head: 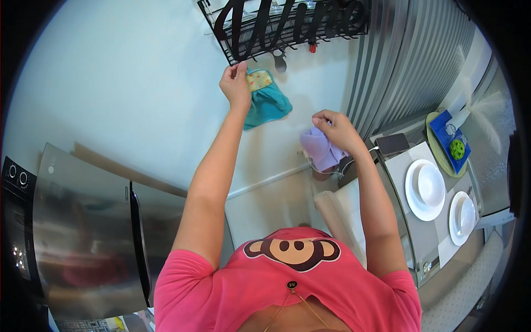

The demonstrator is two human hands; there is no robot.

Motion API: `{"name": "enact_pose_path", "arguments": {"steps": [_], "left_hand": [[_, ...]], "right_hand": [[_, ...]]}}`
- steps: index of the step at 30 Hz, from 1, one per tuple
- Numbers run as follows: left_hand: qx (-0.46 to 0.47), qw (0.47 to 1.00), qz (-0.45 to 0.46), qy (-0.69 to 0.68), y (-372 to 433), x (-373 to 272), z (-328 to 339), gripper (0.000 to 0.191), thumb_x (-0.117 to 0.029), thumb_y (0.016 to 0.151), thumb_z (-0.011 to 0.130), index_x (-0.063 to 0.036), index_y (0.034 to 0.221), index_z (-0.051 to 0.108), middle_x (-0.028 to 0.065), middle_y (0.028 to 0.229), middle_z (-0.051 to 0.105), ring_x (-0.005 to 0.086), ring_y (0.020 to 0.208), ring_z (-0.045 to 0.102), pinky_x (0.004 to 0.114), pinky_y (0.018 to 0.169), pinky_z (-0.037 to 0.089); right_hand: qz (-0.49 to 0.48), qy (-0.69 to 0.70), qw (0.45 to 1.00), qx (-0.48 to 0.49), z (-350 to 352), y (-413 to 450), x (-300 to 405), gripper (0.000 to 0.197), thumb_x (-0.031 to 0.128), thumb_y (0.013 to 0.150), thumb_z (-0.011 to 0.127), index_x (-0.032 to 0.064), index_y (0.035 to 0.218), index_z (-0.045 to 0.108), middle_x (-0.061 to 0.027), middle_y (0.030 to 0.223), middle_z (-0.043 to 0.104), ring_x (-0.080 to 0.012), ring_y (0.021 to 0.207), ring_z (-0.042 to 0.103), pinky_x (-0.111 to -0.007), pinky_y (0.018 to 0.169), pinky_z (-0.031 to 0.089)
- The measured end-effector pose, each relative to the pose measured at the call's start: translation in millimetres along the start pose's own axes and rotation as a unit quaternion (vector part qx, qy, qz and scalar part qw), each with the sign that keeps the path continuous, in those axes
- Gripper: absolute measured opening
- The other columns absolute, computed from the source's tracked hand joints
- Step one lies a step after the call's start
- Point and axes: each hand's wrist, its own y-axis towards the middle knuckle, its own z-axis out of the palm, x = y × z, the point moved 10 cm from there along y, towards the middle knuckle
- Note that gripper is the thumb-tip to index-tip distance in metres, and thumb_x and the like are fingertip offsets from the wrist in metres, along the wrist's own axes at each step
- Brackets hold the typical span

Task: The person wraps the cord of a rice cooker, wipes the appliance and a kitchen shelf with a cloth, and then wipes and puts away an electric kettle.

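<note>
My left hand (236, 85) is raised to the lower left corner of a black metal wall rack (257, 39), its fingertips pinched at the top of a teal hand towel (269, 103) with a yellow patterned band. That towel hangs against the white wall. Lower and to the right, my right hand (334, 128) grips a lavender cloth (319, 147), which dangles below the fingers. A metal utensil (280, 62) and a small red item (312, 47) hang from the rack's hooks. Whether the towel's loop is on a hook is hidden by my left fingers.
At right, a glass table (421, 276) bears white plates with bowls (430, 184), a phone (392, 144) on a white cable and a blue tray (439, 124) with a green ball. A cream chair (338, 207) stands beside it. A steel refrigerator (83, 232) is at left; corrugated panels (381, 66) stand upper right.
</note>
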Motion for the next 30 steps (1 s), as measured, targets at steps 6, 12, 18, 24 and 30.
{"name": "enact_pose_path", "arguments": {"steps": [6, 12, 18, 24, 30], "left_hand": [[-0.039, 0.998, 0.055, -0.017, -1.3, -4.3, 1.2, 0.017, -0.015, 0.086, 0.064, 0.0001, 0.081, 0.058, -0.0008, 0.072, 0.054, 0.0057, 0.063, 0.046, 0.022, 0.059, 0.041], [-0.042, 0.985, 0.134, 0.103, -9.8, -2.9, -6.5, 0.01, -0.009, 0.083, 0.066, -0.0014, 0.081, 0.059, 0.0024, 0.077, 0.055, 0.0088, 0.063, 0.05, 0.024, 0.056, 0.044], [-0.068, 0.972, 0.186, 0.127, -6.0, -1.4, -10.9, 0.007, -0.004, 0.078, 0.068, -0.0013, 0.08, 0.061, 0.0054, 0.077, 0.057, 0.0128, 0.062, 0.053, 0.026, 0.056, 0.045], [-0.031, 0.947, 0.22, 0.232, 16.4, 5.2, -4.4, 0.011, -0.004, 0.076, 0.068, 0.0005, 0.08, 0.059, 0.0102, 0.077, 0.057, 0.0237, 0.065, 0.057, 0.033, 0.058, 0.045], [0.004, 0.946, 0.11, 0.305, 29.3, 52.2, -12.5, 0.024, -0.014, 0.076, 0.069, 0.0, 0.092, 0.058, 0.0149, 0.088, 0.059, 0.0325, 0.078, 0.058, 0.04, 0.069, 0.045]], "right_hand": [[-0.003, -0.005, 1.0, 0.029, 7.1, -8.7, -15.0, 0.027, 0.023, 0.087, 0.058, -0.0004, 0.099, 0.063, -0.0152, 0.084, 0.065, -0.0209, 0.074, 0.058, -0.033, 0.07, 0.046], [0.039, 0.003, 0.997, 0.073, 15.1, -19.3, -24.9, 0.03, 0.023, 0.09, 0.056, -0.0026, 0.104, 0.061, -0.0113, 0.088, 0.065, -0.0167, 0.082, 0.057, -0.03, 0.075, 0.045], [0.048, -0.001, 0.995, 0.083, 17.8, -23.0, -27.5, 0.03, 0.023, 0.09, 0.056, -0.0025, 0.105, 0.061, -0.012, 0.09, 0.066, -0.0173, 0.081, 0.058, -0.031, 0.075, 0.045], [0.057, -0.002, 0.995, 0.083, 18.0, -22.8, -27.4, 0.03, 0.023, 0.09, 0.056, -0.0025, 0.106, 0.061, -0.0136, 0.091, 0.066, -0.02, 0.083, 0.059, -0.032, 0.077, 0.046], [0.048, -0.004, 0.994, 0.097, 26.5, -22.9, -35.4, 0.029, 0.022, 0.09, 0.055, -0.0029, 0.105, 0.061, -0.0137, 0.092, 0.066, -0.0206, 0.085, 0.059, -0.032, 0.078, 0.046]]}}
